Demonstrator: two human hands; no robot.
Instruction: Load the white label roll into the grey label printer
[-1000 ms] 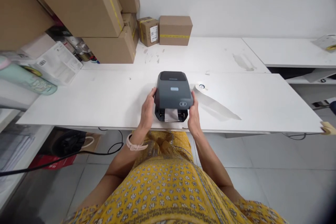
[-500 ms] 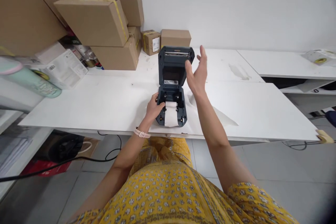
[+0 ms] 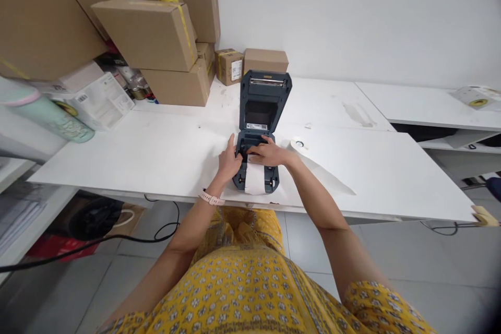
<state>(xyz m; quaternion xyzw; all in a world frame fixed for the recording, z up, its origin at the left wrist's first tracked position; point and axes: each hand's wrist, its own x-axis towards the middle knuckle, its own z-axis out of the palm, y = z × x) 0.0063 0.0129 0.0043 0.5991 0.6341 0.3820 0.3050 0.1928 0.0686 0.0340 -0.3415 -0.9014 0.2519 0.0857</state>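
Observation:
A dark label printer (image 3: 276,169) stands on the white table with its lid (image 3: 266,94) raised. My left hand (image 3: 229,160) grips the printer's left side wall, thumb over the edge and one finger pointing up along the outside. Reaching in from the right, my right hand (image 3: 270,154) has its fingers stretched and spread over the label roll, which they mostly hide. From the roll a white paper strip (image 3: 255,180) runs over the printer's front. Right of the printer lies a white paper roll (image 3: 299,145), a long piece of paper trailing from it.
Cardboard boxes (image 3: 144,36) are stacked at the back left, with two smaller boxes (image 3: 266,59) by the wall. A mint-green bottle (image 3: 58,117) lies at the left. The table's front edge is close to my body, and a black cable (image 3: 117,240) hangs below it.
My right hand has come down from beside the raised lid into the printer, over the roll. My left hand stays at the left side, one finger now lifted. The loose roll is more visible.

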